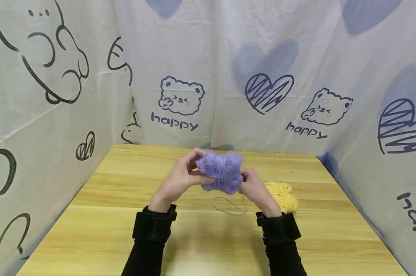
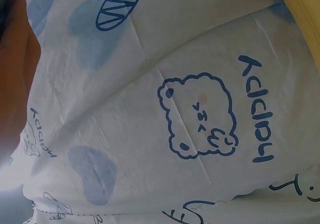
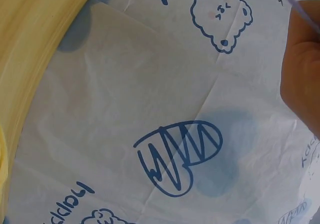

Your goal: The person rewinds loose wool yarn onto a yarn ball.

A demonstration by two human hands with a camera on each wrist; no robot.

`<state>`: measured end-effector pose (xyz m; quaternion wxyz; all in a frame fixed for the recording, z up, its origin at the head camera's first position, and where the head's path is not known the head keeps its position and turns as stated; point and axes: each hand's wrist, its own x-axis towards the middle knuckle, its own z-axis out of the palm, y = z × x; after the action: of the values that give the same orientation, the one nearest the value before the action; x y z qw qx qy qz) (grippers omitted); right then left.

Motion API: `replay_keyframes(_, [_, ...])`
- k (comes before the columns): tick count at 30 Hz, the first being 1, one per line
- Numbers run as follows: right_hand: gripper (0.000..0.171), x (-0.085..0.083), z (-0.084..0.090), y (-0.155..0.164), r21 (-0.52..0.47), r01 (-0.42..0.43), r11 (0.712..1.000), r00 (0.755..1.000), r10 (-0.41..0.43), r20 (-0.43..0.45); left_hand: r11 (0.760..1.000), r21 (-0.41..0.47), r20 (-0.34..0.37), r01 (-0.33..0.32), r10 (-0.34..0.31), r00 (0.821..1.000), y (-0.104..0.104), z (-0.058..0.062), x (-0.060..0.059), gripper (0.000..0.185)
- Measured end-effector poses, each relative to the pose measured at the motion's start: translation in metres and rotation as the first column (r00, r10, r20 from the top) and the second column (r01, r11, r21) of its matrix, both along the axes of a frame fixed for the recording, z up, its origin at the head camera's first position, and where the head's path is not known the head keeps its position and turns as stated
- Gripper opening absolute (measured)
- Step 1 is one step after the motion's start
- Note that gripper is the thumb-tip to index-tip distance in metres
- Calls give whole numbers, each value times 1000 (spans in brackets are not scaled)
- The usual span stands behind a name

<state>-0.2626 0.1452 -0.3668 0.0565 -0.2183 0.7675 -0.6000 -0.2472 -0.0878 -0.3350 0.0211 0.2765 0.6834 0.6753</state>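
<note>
Wooden table, pale planks, walled on three sides by white cloth backdrop printed with bears, blue hearts, "happy". No containers in sight. Purple yarn ball held above table centre between both hands. Left hand fingers curled round ball's left side; right hand grips its lower right, fingers mostly hidden. Loose purple strand loops on tabletop below. Yellow yarn lies just right of right hand, possibly touching wrist. Wrist views show mainly backdrop.

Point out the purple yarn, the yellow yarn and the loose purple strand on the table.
purple yarn (image 1: 220, 172), head view, middle of the bundle
yellow yarn (image 1: 283, 195), head view, middle of the skein
loose purple strand (image 1: 228, 205), head view, its loop
</note>
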Motion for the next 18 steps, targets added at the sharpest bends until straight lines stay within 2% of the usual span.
replay_keyframes(4, [14,2,2,-1,30,-40,999,999,41,-24,993,49,70,-109,106,992,0,0,0,49])
replay_keyframes(8, [17,4,5,-1,86,-35,996,995,42,-90,981,48,93,-190,185,978,1,0,-1,48])
replay_keyframes(14, [17,15,11,0,126,-51,991,986,71,-152,957,-25,11,-289,290,957,3,0,-3,49])
replay_keyframes(18, [15,21,16,0,148,-39,988,978,68,-197,937,-101,-54,-335,331,942,5,-2,-5,50])
